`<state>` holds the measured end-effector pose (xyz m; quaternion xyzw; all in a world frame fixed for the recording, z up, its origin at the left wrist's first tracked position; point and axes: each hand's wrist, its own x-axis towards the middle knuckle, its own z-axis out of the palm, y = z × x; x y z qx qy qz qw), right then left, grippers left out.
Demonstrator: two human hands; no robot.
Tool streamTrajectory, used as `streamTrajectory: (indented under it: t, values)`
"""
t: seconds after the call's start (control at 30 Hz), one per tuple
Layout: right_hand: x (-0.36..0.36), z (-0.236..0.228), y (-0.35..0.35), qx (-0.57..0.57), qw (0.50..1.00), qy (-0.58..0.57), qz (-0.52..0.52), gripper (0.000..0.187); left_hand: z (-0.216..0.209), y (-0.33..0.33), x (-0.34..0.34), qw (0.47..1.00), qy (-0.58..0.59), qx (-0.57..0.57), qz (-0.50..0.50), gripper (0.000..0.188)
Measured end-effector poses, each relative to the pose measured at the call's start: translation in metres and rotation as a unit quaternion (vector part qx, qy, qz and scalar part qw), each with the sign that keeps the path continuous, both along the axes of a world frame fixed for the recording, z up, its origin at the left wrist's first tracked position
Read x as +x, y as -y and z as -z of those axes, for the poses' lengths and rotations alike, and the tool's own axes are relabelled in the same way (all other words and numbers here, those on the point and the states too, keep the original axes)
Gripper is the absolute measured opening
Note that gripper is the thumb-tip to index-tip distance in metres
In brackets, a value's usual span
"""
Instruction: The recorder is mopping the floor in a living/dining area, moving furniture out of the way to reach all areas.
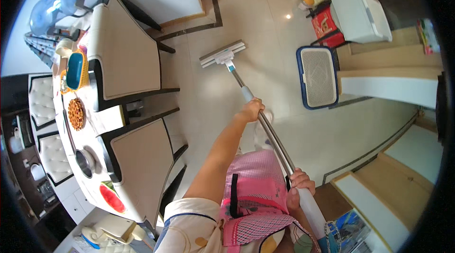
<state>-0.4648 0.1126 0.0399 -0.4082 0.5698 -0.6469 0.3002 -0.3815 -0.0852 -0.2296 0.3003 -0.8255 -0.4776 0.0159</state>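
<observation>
A mop [276, 141] with a metal pole slants across the view, from its flat grey-and-white head [222, 55] on the tiled floor back toward my right side. My left hand [251, 109] is wrapped round the pole's middle, just below a pale sleeve on it. Lower down, my right hand [301, 186] grips the pole near the thick white upper handle. The mop head lies flat on the floor, well ahead of me. A pink checked apron [258, 177] covers my front.
Cream chairs [128, 54] line the dining table [92, 134] on the left; a watermelon piece [113, 198] and a teal basket [76, 70] are on it. At right lie a blue-rimmed tray [318, 78], a white bin [362, 11] and a red box [328, 27]. Wooden-edged cabinets [388, 84] stand beyond.
</observation>
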Motion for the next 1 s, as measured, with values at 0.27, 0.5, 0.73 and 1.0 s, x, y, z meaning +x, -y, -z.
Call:
streamTrajectory:
  t: [0.27, 0.5, 0.73, 1.0]
  values:
    - [0.043, 0.002, -0.131, 0.042, 0.999, 0.012, -0.024, 0.015, 0.011, -0.118, 0.049, 1.000, -0.014, 0.011, -0.008, 0.016]
    - [0.078, 0.015, -0.340, 0.005, 0.996, 0.023, 0.081, 0.016, 0.032, -0.293, 0.058, 0.979, -0.031, -0.072, 0.189, 0.027]
    - [0.134, -0.020, -0.625, 0.072, 0.983, 0.050, 0.160, 0.016, 0.009, -0.574, 0.068, 0.876, 0.045, -0.099, 0.469, 0.018]
    - [0.242, -0.132, -0.776, 0.156, 0.899, 0.046, 0.408, 0.021, -0.058, -0.819, 0.133, 0.796, -0.098, 0.138, 0.581, 0.012]
